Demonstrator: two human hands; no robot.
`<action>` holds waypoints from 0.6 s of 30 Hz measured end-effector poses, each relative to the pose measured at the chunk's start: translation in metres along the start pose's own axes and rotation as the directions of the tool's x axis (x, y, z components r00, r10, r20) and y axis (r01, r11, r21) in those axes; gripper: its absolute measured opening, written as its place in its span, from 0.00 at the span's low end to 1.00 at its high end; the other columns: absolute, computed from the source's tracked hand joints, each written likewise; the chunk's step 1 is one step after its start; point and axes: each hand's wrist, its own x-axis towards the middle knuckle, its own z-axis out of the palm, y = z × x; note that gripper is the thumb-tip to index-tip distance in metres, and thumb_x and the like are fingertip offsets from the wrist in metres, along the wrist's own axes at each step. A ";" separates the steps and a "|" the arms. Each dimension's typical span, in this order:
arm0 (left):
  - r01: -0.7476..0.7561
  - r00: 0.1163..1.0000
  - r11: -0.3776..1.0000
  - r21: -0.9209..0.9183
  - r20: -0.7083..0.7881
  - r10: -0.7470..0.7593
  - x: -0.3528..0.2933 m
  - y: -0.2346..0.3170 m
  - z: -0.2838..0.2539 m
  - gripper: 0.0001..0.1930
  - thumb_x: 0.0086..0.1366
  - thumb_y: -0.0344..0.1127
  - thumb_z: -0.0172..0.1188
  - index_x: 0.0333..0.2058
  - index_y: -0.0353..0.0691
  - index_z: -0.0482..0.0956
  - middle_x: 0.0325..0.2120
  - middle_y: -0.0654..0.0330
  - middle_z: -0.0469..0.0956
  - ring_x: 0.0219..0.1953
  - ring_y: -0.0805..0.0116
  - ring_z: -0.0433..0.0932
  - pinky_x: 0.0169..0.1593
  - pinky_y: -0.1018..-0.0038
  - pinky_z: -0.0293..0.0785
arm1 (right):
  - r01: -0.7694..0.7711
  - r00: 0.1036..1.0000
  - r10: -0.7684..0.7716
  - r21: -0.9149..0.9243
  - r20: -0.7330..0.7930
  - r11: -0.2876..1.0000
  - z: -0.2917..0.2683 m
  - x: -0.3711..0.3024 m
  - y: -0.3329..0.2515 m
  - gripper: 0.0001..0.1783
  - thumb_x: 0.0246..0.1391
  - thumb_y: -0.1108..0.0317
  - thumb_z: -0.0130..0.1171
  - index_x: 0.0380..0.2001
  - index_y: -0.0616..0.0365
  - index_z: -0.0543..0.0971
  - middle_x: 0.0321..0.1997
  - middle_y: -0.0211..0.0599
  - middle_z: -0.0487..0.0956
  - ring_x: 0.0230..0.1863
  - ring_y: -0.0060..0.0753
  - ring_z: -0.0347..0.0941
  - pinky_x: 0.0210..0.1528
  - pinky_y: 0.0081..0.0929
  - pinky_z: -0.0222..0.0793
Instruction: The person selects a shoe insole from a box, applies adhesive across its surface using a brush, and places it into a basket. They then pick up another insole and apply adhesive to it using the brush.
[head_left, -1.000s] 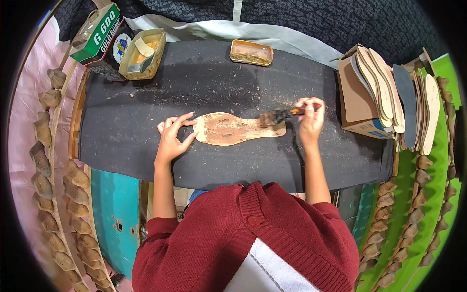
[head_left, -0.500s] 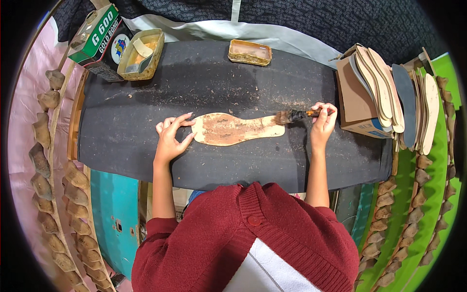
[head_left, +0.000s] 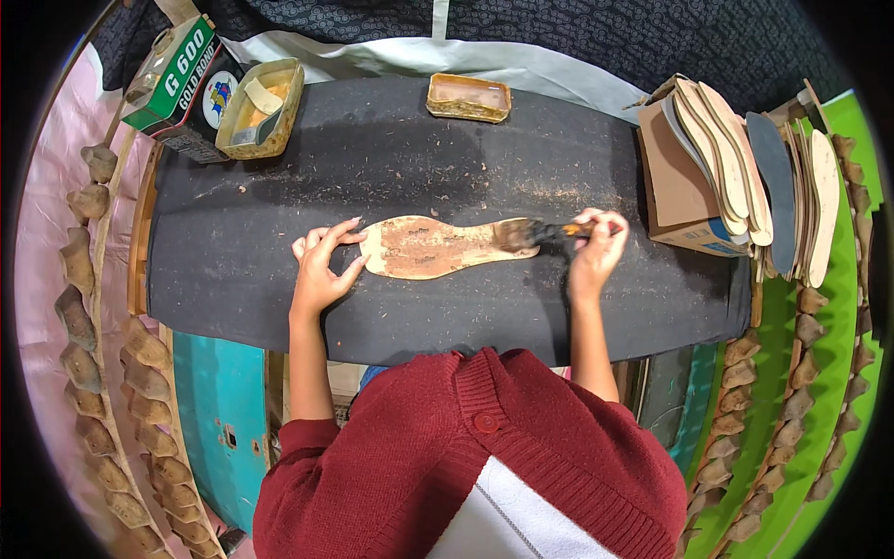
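Brush [head_left: 546,232] shifted toward 9 o'clock, over sole [head_left: 430,250]: 3-o'clock end being brushed. Right fingers [head_left: 607,224] clamped on brush; left fingers [head_left: 341,230] apart at sole's 9-o'clock edge.

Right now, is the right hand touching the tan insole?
Apart: the head view shows dark tabletop between the right hand and the tan insole, with the brush spanning the gap.

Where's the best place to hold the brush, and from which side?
Probably by the handle, coming from the right: the brush lies with its bristles leftward on the sole-shaped piece, and its handle points right, where the right hand grips it.
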 end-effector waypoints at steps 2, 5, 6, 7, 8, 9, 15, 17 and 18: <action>0.000 1.000 1.000 0.002 0.001 0.000 -0.001 -0.001 0.000 0.25 0.42 0.32 0.60 0.43 0.43 0.67 0.32 0.68 0.76 0.38 0.72 0.64 0.46 0.73 0.47 | -0.040 0.994 0.036 0.042 0.099 0.998 0.018 -0.015 0.001 0.06 0.54 0.64 0.39 0.32 0.54 0.60 0.30 0.31 0.68 0.26 0.13 0.61 0.20 0.07 0.53; -0.011 1.000 1.000 0.009 -0.007 0.012 0.001 0.000 0.002 0.25 0.42 0.32 0.60 0.43 0.43 0.67 0.32 0.68 0.76 0.39 0.72 0.64 0.46 0.73 0.47 | -0.067 0.978 0.049 0.084 0.204 0.994 0.033 -0.027 0.009 0.07 0.54 0.64 0.39 0.33 0.55 0.60 0.30 0.31 0.68 0.27 0.13 0.61 0.20 0.08 0.53; -0.011 1.000 1.000 0.008 -0.005 0.011 0.001 0.001 0.002 0.25 0.42 0.32 0.60 0.44 0.43 0.67 0.32 0.68 0.76 0.39 0.72 0.64 0.46 0.73 0.47 | -0.069 0.977 0.050 0.085 0.206 0.994 0.031 -0.025 0.010 0.07 0.54 0.64 0.39 0.33 0.55 0.60 0.30 0.31 0.68 0.27 0.13 0.61 0.20 0.08 0.53; -0.010 1.000 1.000 0.005 -0.004 0.010 0.001 0.001 0.002 0.25 0.42 0.32 0.60 0.44 0.43 0.67 0.32 0.68 0.76 0.39 0.72 0.64 0.46 0.73 0.47 | -0.069 0.980 0.053 0.078 0.189 0.995 0.025 -0.022 0.011 0.07 0.54 0.64 0.39 0.33 0.55 0.60 0.30 0.32 0.68 0.27 0.13 0.60 0.21 0.08 0.53; -0.004 1.000 1.000 0.007 -0.007 0.004 0.000 0.001 0.002 0.25 0.42 0.32 0.60 0.44 0.43 0.67 0.32 0.68 0.76 0.39 0.72 0.64 0.46 0.73 0.47 | -0.069 0.983 0.055 0.072 0.177 0.995 0.020 -0.017 0.012 0.07 0.54 0.65 0.39 0.33 0.55 0.60 0.30 0.32 0.68 0.27 0.14 0.60 0.21 0.08 0.54; 0.000 1.000 1.000 0.005 -0.005 0.000 0.000 0.001 0.001 0.25 0.42 0.32 0.60 0.44 0.43 0.67 0.32 0.68 0.76 0.38 0.72 0.64 0.46 0.73 0.47 | -0.004 0.988 -0.003 0.043 0.156 0.999 0.017 -0.013 0.012 0.06 0.54 0.65 0.39 0.32 0.55 0.60 0.29 0.33 0.68 0.22 0.13 0.57 0.19 0.08 0.52; 0.005 1.000 1.000 -0.008 0.004 -0.005 0.000 0.001 -0.001 0.25 0.42 0.32 0.60 0.43 0.43 0.67 0.32 0.69 0.76 0.38 0.72 0.64 0.46 0.73 0.48 | 0.126 0.988 -0.120 -0.055 0.097 0.990 -0.025 0.013 0.005 0.06 0.54 0.68 0.38 0.31 0.59 0.59 0.28 0.38 0.67 0.30 0.23 0.63 0.35 0.18 0.61; 0.005 1.000 1.000 -0.010 0.009 -0.005 0.000 0.001 -0.002 0.25 0.42 0.32 0.60 0.43 0.43 0.67 0.32 0.69 0.76 0.38 0.72 0.64 0.46 0.73 0.48 | 0.182 0.978 -0.172 -0.075 0.121 0.980 -0.022 0.011 0.001 0.06 0.54 0.68 0.38 0.31 0.59 0.60 0.28 0.38 0.67 0.30 0.23 0.63 0.34 0.19 0.61; -0.002 1.000 1.000 -0.006 0.004 0.002 0.000 0.000 -0.001 0.25 0.42 0.32 0.60 0.43 0.43 0.67 0.32 0.69 0.76 0.38 0.72 0.64 0.46 0.73 0.48 | 0.239 0.964 -0.224 -0.095 0.146 0.966 -0.016 0.010 -0.003 0.06 0.54 0.68 0.39 0.31 0.59 0.60 0.28 0.38 0.67 0.30 0.23 0.63 0.34 0.19 0.61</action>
